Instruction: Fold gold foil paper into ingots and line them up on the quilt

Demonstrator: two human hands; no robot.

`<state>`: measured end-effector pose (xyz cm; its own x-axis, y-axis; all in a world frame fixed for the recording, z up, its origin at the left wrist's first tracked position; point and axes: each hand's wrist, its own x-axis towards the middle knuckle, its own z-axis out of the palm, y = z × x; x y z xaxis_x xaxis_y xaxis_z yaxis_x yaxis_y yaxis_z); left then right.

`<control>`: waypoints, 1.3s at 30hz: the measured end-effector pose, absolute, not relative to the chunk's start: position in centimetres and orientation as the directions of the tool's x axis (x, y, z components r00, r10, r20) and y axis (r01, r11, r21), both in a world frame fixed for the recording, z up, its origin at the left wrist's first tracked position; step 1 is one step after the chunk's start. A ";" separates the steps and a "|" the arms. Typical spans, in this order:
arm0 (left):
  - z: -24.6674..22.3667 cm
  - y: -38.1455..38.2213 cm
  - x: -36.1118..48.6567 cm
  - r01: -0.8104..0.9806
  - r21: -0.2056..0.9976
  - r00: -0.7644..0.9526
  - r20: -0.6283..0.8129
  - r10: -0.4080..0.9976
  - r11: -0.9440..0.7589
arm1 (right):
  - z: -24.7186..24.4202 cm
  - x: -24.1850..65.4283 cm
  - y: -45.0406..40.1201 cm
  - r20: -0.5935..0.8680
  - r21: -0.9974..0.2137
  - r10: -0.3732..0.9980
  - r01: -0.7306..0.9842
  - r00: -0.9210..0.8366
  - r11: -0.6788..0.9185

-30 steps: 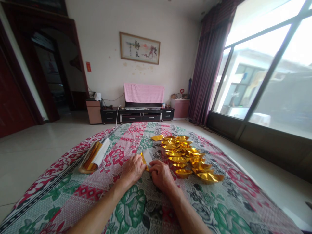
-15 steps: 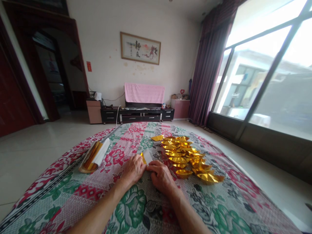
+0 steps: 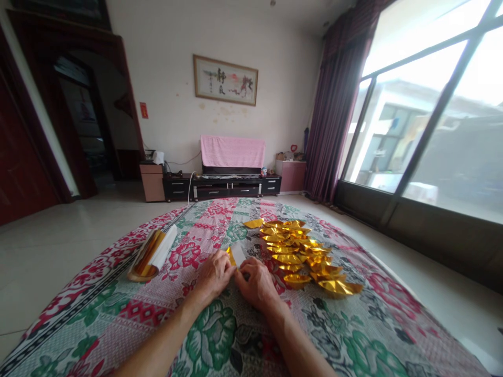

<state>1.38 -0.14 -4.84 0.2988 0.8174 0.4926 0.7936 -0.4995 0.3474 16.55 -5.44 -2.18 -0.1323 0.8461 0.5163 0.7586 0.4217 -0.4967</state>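
Between my hands is a sheet of gold foil paper (image 3: 238, 253), partly folded, with its white back facing up and a strip of gold along the left. My left hand (image 3: 217, 272) grips its left side with closed fingers. At its near edge my right hand (image 3: 257, 283) pinches the paper, thumb beside the left fingertips. The fingers hide the near part of the sheet. To the right of my right hand lie several folded gold paper ingots (image 3: 297, 281) in overlapping rows.
A roll of gold and white paper sheets (image 3: 153, 255) lies on the left of the round table with its flowered tablecloth (image 3: 214, 335). One flat folded gold piece (image 3: 253, 223) lies at the far end of the ingots. Beyond stands a low black cabinet (image 3: 231, 189).
My right hand has shifted slightly, its fingers curling more and its thumb moving toward the left fingertips. My left hand stays in place on the paper.
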 end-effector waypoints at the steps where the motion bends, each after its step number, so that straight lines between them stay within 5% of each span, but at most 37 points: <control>1: -4.8 -0.1 1.4 0.789 0.360 0.294 0.492 0.819 -0.499 | -2.2 16.4 -5.3 0.510 -0.502 0.852 0.766 -0.114 0.403; 12: -4.0 0.7 0.2 0.637 0.548 0.365 0.406 0.838 -0.543 | -2.3 15.7 -4.5 0.441 -0.451 0.897 0.861 -0.015 0.236; 22: -3.8 0.7 -0.4 0.546 0.587 0.401 0.443 0.802 -0.598 | -2.2 16.2 -4.9 0.467 -0.446 0.874 0.818 -0.134 0.363; 39: -3.9 0.4 0.1 0.595 0.554 0.362 0.462 0.810 -0.582 | -2.5 16.1 -4.7 0.467 -0.424 0.873 0.831 -0.140 0.360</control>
<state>0.09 0.44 -3.94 0.3625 0.8096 0.4616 0.5948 -0.5823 0.5542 16.12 -4.74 -2.55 -0.1396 0.8733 0.4667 0.8310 0.3596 -0.4243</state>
